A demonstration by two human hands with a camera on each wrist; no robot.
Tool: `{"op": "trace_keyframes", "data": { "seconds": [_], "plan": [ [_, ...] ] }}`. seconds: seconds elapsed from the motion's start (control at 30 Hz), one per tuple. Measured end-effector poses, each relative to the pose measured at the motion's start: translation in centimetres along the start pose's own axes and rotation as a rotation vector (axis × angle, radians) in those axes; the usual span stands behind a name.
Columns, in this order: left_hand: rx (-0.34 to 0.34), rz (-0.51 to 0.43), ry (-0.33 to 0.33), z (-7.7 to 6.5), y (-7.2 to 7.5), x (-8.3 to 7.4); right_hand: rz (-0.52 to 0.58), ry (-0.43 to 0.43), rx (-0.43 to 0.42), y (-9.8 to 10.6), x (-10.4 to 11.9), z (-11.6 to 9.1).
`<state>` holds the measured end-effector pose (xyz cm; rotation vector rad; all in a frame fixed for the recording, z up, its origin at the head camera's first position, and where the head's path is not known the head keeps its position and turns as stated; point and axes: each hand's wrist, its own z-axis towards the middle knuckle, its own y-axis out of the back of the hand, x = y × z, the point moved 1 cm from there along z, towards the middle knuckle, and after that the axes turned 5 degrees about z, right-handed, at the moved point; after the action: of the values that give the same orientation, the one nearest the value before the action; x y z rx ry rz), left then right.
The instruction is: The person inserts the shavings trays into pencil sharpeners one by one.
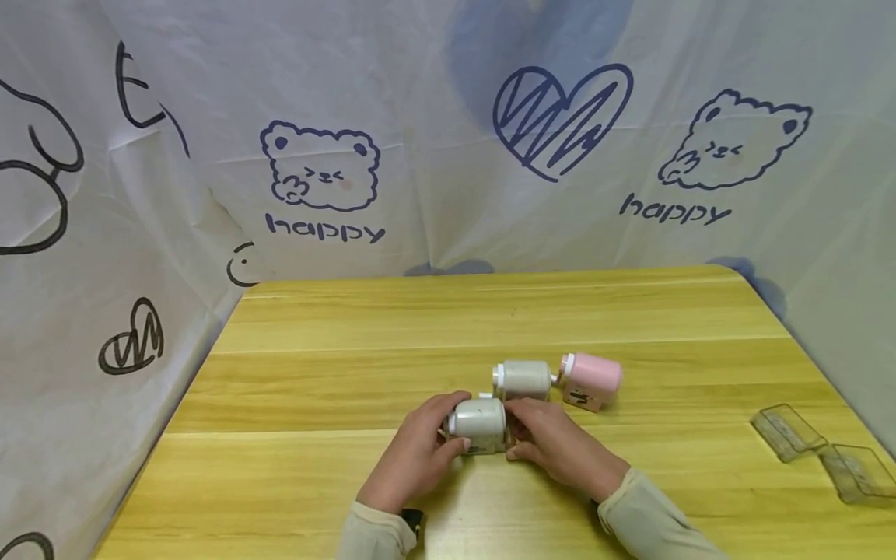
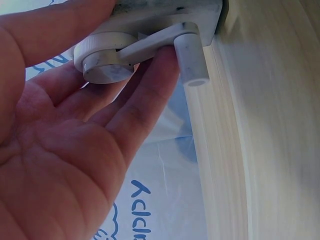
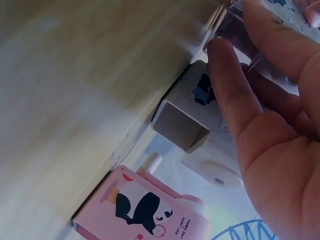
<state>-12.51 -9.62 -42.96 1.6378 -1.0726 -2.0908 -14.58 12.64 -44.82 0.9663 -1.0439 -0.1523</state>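
Note:
My left hand grips the front grey-white crank pencil sharpener at its left end, fingers behind and thumb in front. In the left wrist view, the left fingers lie around its white crank handle. At the sharpener's other end, my right hand pinches a clear plastic shavings drawer between thumb and fingers. How far the drawer sits inside the body is hidden. Just behind stands a second grey-white sharpener, with an open drawer slot facing the right wrist camera.
A pink sharpener with a panda picture stands behind and right of my right hand. Two clear drawers, one nearer the back and one nearer the front, lie by the table's right edge. Printed white cloth hangs behind the wooden table.

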Motion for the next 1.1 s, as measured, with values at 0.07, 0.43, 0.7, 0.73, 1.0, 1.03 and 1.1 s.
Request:
{"op": "trace_keyframes", "data": {
  "seconds": [0.07,0.43,0.7,0.73,1.0,1.03,1.1],
  "plan": [
    [0.001,0.002,-0.002,-0.02,0.02,0.01,-0.006,0.009,0.001,-0.02,0.04,0.01],
    [-0.005,0.017,-0.001,-0.08,0.1,-0.04,-0.03,-0.013,-0.008,-0.13,0.28,0.34],
    [-0.001,0.028,0.009,-0.06,0.19,-0.07,-0.029,-0.032,-0.004,-0.13,0.42,0.55],
    [0.001,0.029,0.009,-0.06,0.19,-0.07,-0.029,-0.033,-0.003,-0.12,0.43,0.56],
    [0.001,0.033,0.009,-0.06,0.26,-0.15,-0.024,-0.047,0.009,-0.11,0.54,0.67],
    [0.002,0.033,0.009,-0.06,0.25,-0.14,-0.023,-0.05,0.011,-0.1,0.57,0.68],
    [0.003,0.031,0.009,-0.1,0.22,-0.12,-0.024,-0.055,0.014,-0.1,0.62,0.69]
  ]
}}
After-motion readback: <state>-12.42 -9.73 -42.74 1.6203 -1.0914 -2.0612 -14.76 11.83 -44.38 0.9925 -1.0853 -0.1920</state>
